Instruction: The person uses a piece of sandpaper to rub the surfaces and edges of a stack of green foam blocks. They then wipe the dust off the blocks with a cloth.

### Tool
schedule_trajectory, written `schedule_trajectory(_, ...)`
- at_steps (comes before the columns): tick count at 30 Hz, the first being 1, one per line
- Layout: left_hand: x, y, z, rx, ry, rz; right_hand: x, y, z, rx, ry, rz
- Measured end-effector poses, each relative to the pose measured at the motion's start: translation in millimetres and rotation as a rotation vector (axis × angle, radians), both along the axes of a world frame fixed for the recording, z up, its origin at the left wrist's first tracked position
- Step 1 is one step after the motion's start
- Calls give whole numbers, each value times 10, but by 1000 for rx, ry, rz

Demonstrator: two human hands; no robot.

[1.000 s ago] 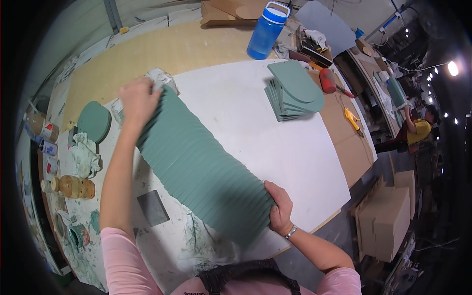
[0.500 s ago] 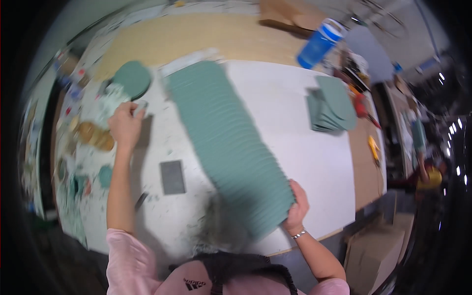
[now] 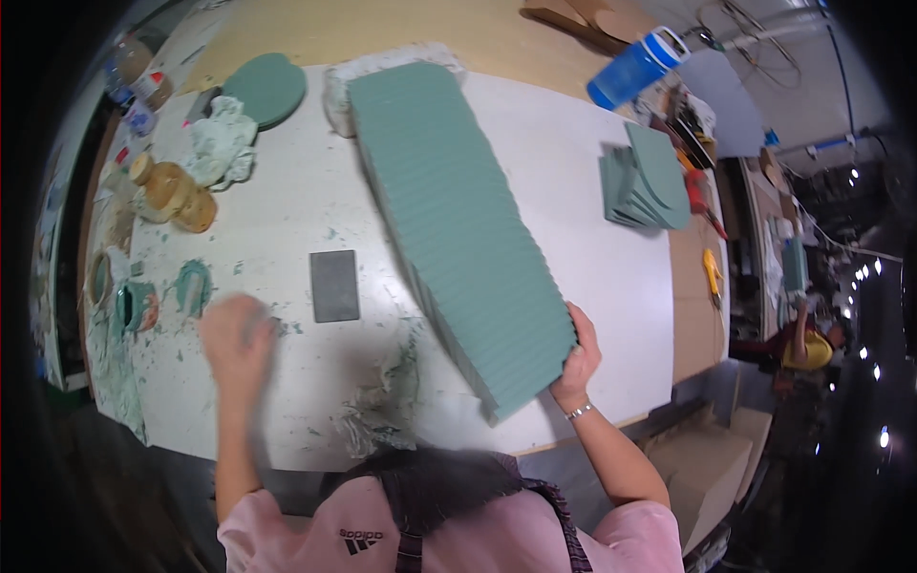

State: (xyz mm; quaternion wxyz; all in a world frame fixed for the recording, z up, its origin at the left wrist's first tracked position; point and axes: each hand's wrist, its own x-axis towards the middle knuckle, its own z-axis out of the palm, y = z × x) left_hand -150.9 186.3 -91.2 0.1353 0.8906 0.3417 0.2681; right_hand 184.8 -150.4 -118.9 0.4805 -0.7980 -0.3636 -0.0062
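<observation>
A long, fanned stack of green sheets (image 3: 458, 224) slants across the white tabletop, edges overlapping in steps. Its far end rests by a crumpled white cloth (image 3: 342, 103). My right hand (image 3: 578, 363) grips the near right end of the stack, fingers partly under its edge. My left hand (image 3: 237, 334) is curled and smeared by motion over the left of the table. A small dark thing shows at its fingertips, too blurred to name. Close by lie a dark grey rectangular plate (image 3: 334, 286) and a round, green-smeared lid (image 3: 194, 288).
At left stand a bottle of amber liquid (image 3: 175, 196), a crumpled rag (image 3: 224, 143), green discs (image 3: 266, 88) and a green-stained jar (image 3: 137, 307). To the right are more green sheets (image 3: 642, 181), a blue bottle (image 3: 635, 69) and a yellow cutter (image 3: 712, 275). Another person (image 3: 810, 349) works far right.
My left hand has come nearer to me, from beside the rag to near the round lid. My right hand stays on the stack. The view has shifted slightly.
</observation>
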Motion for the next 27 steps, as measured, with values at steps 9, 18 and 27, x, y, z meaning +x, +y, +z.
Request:
schedule_trajectory(9, 142, -1117, -810, -504, -17, -613, 6, 20, -71, 50, -39, -25)
schedule_trajectory(18, 2506, -1225, 903, 3, -195, -757, 38, -48, -60, 60, -87, -48)
schedule_trajectory(27, 1418, -868, 577, -208, 22, -432, 42, -106, 75, 15, -85, -70)
